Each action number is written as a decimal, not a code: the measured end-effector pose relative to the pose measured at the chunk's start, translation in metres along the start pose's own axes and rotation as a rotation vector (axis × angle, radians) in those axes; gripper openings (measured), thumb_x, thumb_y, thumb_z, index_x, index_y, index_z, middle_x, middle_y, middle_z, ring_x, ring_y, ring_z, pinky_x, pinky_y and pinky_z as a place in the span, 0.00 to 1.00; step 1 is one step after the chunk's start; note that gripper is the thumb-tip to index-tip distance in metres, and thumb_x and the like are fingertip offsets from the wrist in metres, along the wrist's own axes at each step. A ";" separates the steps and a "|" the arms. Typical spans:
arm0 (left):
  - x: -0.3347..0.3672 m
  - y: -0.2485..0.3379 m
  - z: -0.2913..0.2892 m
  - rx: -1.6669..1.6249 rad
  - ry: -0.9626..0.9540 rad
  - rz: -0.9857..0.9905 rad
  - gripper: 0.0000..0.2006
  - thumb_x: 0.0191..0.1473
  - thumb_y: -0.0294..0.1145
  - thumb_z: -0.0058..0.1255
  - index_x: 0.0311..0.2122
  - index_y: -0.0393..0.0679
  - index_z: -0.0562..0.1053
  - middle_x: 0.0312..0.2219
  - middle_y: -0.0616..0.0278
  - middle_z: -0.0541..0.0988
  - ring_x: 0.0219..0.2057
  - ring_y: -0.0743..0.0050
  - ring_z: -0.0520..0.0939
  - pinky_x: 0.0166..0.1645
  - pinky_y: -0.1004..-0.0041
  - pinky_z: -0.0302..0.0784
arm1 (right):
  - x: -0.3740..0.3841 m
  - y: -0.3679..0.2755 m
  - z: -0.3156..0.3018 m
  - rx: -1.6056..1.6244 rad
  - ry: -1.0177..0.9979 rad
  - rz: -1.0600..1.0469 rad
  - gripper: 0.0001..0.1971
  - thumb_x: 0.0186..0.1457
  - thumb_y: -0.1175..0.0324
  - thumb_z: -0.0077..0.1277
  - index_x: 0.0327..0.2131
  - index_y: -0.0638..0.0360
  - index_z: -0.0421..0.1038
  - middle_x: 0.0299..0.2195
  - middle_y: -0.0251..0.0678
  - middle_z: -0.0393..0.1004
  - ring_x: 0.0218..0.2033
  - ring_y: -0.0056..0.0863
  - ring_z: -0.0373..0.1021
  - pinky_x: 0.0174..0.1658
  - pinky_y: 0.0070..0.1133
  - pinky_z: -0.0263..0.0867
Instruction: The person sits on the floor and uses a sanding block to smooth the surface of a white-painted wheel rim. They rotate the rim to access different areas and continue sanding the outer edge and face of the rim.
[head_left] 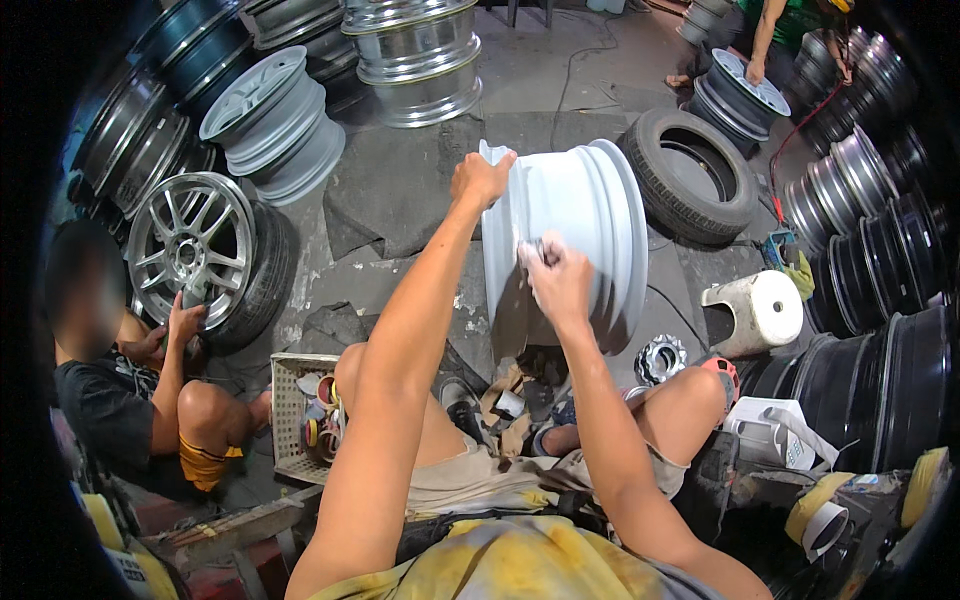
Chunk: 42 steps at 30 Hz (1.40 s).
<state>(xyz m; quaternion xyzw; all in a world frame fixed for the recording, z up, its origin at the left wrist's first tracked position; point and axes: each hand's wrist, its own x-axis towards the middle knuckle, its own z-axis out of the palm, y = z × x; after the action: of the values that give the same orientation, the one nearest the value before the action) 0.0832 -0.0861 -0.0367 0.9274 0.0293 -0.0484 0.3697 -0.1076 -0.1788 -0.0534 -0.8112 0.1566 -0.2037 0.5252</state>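
Observation:
A pale grey wheel rim (580,195) stands upright on its edge in front of me, between my knees. At the top of its left flange, my left hand (484,178) is closed over the edge. My right hand (560,278) presses against the barrel just inside that flange, its fingers bunched around a small greyish piece that I cannot make out; whitish dust coats the fingertips. Brown paper scraps (505,395) lie on the floor under the rim, near my feet.
Left, a person handles a spoked silver wheel (187,255), beside a cream basket (290,440) of tape rolls. Far right, another person's hand touches a rim (745,90). A loose tyre (690,175), a white stool (765,310) and stacked rims (880,270) stand to the right.

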 end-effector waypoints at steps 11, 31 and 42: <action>0.005 -0.005 0.002 -0.037 0.017 0.026 0.43 0.50 0.65 0.57 0.44 0.20 0.76 0.44 0.31 0.80 0.48 0.41 0.83 0.53 0.57 0.77 | -0.043 0.034 -0.010 -0.036 -0.072 0.030 0.19 0.53 0.63 0.60 0.20 0.67 0.65 0.13 0.45 0.65 0.14 0.32 0.64 0.24 0.31 0.62; -0.008 0.000 0.001 0.003 0.023 0.015 0.36 0.53 0.61 0.57 0.45 0.28 0.78 0.46 0.36 0.80 0.50 0.41 0.82 0.54 0.56 0.77 | -0.025 0.007 -0.004 -0.016 0.075 -0.155 0.18 0.54 0.64 0.60 0.22 0.69 0.67 0.13 0.41 0.63 0.16 0.21 0.61 0.23 0.27 0.58; -0.009 0.000 -0.001 -0.004 0.030 0.024 0.35 0.52 0.61 0.56 0.45 0.29 0.78 0.46 0.36 0.81 0.50 0.40 0.81 0.54 0.55 0.77 | -0.022 0.000 -0.003 0.052 0.078 -0.065 0.19 0.52 0.64 0.59 0.18 0.68 0.65 0.12 0.43 0.66 0.15 0.28 0.65 0.23 0.29 0.62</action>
<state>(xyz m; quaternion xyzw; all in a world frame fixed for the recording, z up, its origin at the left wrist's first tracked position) 0.0739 -0.0860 -0.0350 0.9276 0.0238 -0.0300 0.3716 -0.1282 -0.1707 -0.0564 -0.7934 0.1453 -0.2561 0.5327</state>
